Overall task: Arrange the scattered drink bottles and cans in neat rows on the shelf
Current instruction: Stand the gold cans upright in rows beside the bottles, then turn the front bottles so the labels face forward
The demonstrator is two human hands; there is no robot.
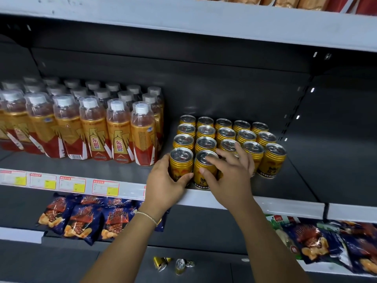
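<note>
at six o'clock, lowest in view, a few loose gold cans lie tipped on the bottom shelf, likely strays not yet put back in place. above them, at eight and four o'clock, dark blue snack bags sit on the shelf under the drinks.

at the middle, both forearms reach up to the front lip of the drink shelf. the left hand grips the front-left gold can, fingers curled round its left side and thumb across its front face, probably to nudge it square with the column behind. the right hand lies over the second front can, its thumb against the can's wall and its fingers spread loosely across the top and onto the cans behind, seemingly steadying the block while the front row is pressed tight. whether those fingers truly clasp it i cannot tell.

beyond the hands, toward one o'clock, the block of gold cans stands upright in even rows, touching one another, near the shelf's centre. at ten o'clock, just beside it, orange bottles with white caps stand in ranks with labels facing forward. the arranging looks nearly done.
</note>
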